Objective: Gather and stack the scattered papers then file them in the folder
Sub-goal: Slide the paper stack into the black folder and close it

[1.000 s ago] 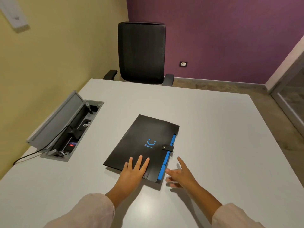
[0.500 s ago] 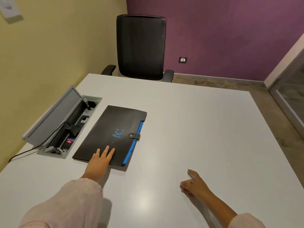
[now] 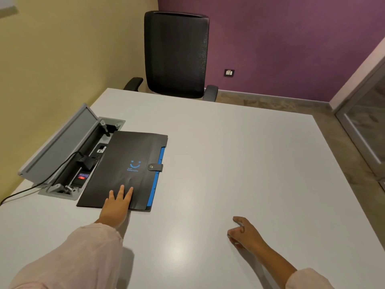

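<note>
1. The black folder (image 3: 127, 170) lies shut on the left side of the white table (image 3: 239, 163), its left edge overlapping the open cable box (image 3: 68, 157).
2. The left hand (image 3: 116, 205) presses flat on the folder's near edge, fingers straight.
3. The right hand (image 3: 243, 232) rests on the table, well apart, loosely curled and holding nothing.

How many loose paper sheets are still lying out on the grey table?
0. The grey table shows no loose sheets, only the closed black folder with blue tabs under the left hand. Any sheets inside it are hidden.
</note>
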`<state>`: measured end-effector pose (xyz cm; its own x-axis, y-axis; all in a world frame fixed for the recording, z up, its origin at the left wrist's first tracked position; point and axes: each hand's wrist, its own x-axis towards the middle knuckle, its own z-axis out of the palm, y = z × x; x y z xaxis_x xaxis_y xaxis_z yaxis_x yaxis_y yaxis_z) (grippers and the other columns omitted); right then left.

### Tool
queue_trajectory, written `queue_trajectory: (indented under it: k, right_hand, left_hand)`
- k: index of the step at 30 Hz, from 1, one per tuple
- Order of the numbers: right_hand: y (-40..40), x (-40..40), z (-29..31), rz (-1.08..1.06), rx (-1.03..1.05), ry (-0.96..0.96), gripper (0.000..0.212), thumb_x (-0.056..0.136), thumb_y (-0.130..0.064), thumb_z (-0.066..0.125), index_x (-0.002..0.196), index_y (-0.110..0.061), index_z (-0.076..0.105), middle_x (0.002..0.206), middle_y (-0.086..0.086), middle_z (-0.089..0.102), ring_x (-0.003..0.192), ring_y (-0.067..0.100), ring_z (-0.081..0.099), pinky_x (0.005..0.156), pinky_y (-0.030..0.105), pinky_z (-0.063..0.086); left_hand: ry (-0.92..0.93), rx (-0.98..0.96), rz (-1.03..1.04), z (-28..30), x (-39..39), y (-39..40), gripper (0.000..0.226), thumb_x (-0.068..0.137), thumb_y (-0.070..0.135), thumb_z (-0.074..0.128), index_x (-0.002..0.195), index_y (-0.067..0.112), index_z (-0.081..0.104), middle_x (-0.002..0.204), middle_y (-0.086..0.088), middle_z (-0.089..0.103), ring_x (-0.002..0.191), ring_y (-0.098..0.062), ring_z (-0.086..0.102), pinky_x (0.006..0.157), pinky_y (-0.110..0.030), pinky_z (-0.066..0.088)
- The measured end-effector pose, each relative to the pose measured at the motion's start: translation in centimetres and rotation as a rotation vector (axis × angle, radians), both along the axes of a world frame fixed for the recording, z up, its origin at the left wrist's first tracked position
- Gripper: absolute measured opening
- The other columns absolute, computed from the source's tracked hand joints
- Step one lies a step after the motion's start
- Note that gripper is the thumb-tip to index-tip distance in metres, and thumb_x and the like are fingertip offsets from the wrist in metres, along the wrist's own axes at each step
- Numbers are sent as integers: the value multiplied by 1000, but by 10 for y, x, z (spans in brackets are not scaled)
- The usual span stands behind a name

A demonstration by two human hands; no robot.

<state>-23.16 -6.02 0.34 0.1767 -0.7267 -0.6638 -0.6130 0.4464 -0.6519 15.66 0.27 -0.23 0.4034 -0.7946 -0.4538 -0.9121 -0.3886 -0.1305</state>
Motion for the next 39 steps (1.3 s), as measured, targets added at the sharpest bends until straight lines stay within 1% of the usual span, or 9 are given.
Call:
queue_trajectory:
  k: [6, 9, 13, 18, 28, 32, 34, 37, 39]
  right_hand:
    - [-1, -10, 0, 1, -115, 48, 43, 84, -9, 56, 125, -14, 48, 107, 5, 68, 73, 17, 60, 59, 16, 45]
    - [0, -18, 3, -9, -181, 84, 35, 86, -9, 54, 121, -14, 51, 103, -1, 63, 89, 15, 59, 66, 8, 43]
    - [0, -24, 1, 22, -265, 149, 27, 88, -9, 53, 114, -18, 56, 109, 1, 60, 104, 17, 58, 92, 23, 45]
    - [-5, -23, 1, 94, -380, 277, 27, 91, -16, 53, 118, -16, 57, 119, 2, 56, 111, 18, 56, 92, 23, 44]
    - [18, -33, -8, 336, -447, 504, 49, 96, -36, 41, 141, -20, 33, 156, 1, 19, 144, 21, 17, 115, 32, 22]
    - [35, -35, -19, 458, -408, 615, 69, 92, -58, 23, 149, -22, 7, 159, 3, -6, 147, 24, -4, 118, 42, 9]
    - [43, -35, -23, 491, -422, 640, 100, 66, -79, -14, 148, -22, -6, 157, 3, -15, 146, 26, -11, 118, 45, 4]
    - [48, -39, -28, 491, -444, 645, 127, 34, -77, -43, 145, -20, -16, 147, 0, -31, 145, 25, -16, 117, 45, -2]
    - [49, -38, -26, 499, -454, 629, 129, 33, -78, -42, 146, -21, -15, 140, -2, -35, 144, 25, -18, 117, 45, -4]
  left_hand:
    - [-60, 24, 7, -1, 7, 9, 70, 95, 7, 35, 148, 25, -7, 159, -6, -5, 142, -43, 11, 112, -46, 31]
    - [-51, 85, 37, 7, 2, 5, 65, 96, 13, 31, 148, 22, -7, 158, -9, -5, 142, -43, 11, 115, -48, 25]
    - [52, 143, -42, 19, -34, -21, 70, 93, 7, 37, 148, 20, -6, 157, -16, -9, 145, -37, 0, 116, -53, 15]
    - [293, 135, -264, 39, -122, -35, 73, 93, 20, 47, 149, 19, 0, 158, -9, -10, 146, -32, -6, 117, -53, 8]
    - [320, -37, -374, -6, -211, 16, 74, 89, 54, 25, 149, 18, 1, 154, 4, -16, 147, -24, -4, 116, -50, 9]
    - [248, -97, -423, -24, -197, 25, 67, 74, 54, 34, 127, 17, 48, 136, 5, 51, 116, -18, 61, 78, -49, 55]
    - [235, -126, -392, -39, -191, 26, 66, 68, 57, 32, 121, 20, 48, 123, 4, 65, 105, -17, 68, 67, -44, 58]
    - [240, -102, -419, -27, -193, 26, 75, 68, 60, 29, 125, 16, 53, 133, -1, 58, 115, -23, 62, 74, -52, 56]
    - [329, -26, -424, -19, -197, 24, 89, 71, 62, 15, 144, 14, 28, 155, -3, 19, 141, -30, 27, 102, -60, 34]
